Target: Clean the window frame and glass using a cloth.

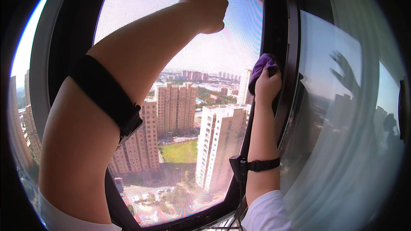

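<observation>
My right hand [268, 85] grips a bunched purple cloth [264, 67] against the dark right-hand stile of the window frame [275, 22]. Higher up and to the left, my left hand [207, 9] is raised before the mesh window screen [179, 54], with its back towards me and its fingers bent. Its palm and fingertips are hidden, so I cannot tell whether it touches the mesh or holds anything. Each forearm wears a black strap with a small black device, the left one [130, 123] and the right one [239, 167].
A glass pane [324, 48] to the right reflects a hand and a sheer curtain [346, 154]. Below the right forearm a thin black cable [239, 210] hangs near the sill. High-rise buildings [221, 144] stand far below, outside. At left runs a grey frame post [48, 45].
</observation>
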The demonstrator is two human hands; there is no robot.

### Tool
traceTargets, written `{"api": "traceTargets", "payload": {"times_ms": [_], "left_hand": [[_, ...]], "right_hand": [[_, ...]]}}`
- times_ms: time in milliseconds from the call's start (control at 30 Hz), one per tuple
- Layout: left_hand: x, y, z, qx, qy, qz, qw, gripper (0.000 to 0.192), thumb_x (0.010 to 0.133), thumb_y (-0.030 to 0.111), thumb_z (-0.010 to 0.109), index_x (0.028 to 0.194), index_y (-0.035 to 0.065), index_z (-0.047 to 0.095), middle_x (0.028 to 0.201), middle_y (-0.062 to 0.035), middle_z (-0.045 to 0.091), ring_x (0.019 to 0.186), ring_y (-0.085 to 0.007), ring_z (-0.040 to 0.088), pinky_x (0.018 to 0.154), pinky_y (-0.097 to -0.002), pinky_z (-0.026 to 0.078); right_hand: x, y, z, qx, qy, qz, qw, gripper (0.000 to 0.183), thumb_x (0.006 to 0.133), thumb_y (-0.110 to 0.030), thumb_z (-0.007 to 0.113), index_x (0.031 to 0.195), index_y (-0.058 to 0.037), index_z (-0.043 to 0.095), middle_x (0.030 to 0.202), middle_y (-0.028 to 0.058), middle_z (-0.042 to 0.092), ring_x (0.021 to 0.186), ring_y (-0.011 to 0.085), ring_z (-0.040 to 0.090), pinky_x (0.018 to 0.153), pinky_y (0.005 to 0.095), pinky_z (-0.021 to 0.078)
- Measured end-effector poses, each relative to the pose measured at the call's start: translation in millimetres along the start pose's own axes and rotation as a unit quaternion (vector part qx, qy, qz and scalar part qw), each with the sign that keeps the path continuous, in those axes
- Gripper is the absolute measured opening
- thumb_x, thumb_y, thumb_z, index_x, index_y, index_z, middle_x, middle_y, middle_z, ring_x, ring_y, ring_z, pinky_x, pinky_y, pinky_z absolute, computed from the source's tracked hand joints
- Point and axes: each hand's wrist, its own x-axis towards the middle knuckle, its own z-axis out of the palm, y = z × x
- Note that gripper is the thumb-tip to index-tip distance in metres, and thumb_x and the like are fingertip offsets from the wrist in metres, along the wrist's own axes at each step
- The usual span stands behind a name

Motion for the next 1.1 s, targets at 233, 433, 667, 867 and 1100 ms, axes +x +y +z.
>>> {"api": "traceTargets", "payload": {"times_ms": [233,433,667,867,1100], "left_hand": [[-8.0,-37.8,13.0,0.122,0.102,0.037,0.987,0.050,0.081,0.036,0.061,0.120,0.0053,0.053,0.116,-0.0144,0.057,0.114,-0.0272,0.052,0.094,-0.0432,0.045],[8.3,-60.7,-92.9,0.145,-0.132,-0.062,0.979,0.049,0.085,0.027,0.047,0.130,0.0064,0.048,0.134,-0.0166,0.045,0.132,-0.0287,0.032,0.109,-0.0515,0.024],[-12.7,-72.4,-139.2,0.222,-0.195,-0.248,0.922,0.058,0.086,0.033,0.048,0.137,0.0086,0.040,0.137,-0.0175,0.042,0.129,-0.0322,0.037,0.106,-0.0463,0.032],[-34.3,-123.4,-121.2,0.238,-0.188,-0.239,0.922,0.069,0.087,0.044,0.046,0.145,0.0125,0.023,0.143,-0.0218,0.030,0.133,-0.0347,0.031,0.106,-0.0461,0.031],[-62.7,-152.6,-115.7,0.299,-0.103,-0.242,0.917,0.072,0.086,0.047,0.048,0.145,0.0125,0.023,0.145,-0.0213,0.028,0.132,-0.0349,0.032,0.104,-0.0494,0.033]], "right_hand": [[37.9,-26.1,36.4,-0.024,0.048,-0.066,0.996,0.048,0.087,-0.029,0.054,0.122,0.0037,0.048,0.113,0.0265,0.057,0.103,0.0401,0.056,0.090,0.0419,0.0451],[72.4,-31.6,47.1,-0.057,0.002,-0.114,0.992,0.042,0.086,-0.023,0.051,0.118,0.0033,0.050,0.113,0.0270,0.056,0.104,0.0397,0.056,0.089,0.0439,0.0454],[146.3,-74.6,67.2,-0.181,-0.034,-0.104,0.977,0.036,0.089,-0.025,0.050,0.114,0.0004,0.056,0.107,0.0252,0.061,0.095,0.0371,0.063,0.083,0.0418,0.0516],[179.3,-93.3,75.5,-0.120,-0.039,-0.148,0.981,0.038,0.093,-0.024,0.044,0.123,-0.0019,0.052,0.116,0.0205,0.059,0.104,0.0323,0.061,0.090,0.0400,0.0491],[208.4,-122.0,68.0,-0.168,-0.123,-0.061,0.976,0.048,0.095,-0.031,0.033,0.132,-0.0030,0.044,0.132,0.0209,0.047,0.118,0.0302,0.051,0.100,0.0372,0.0412]]}}
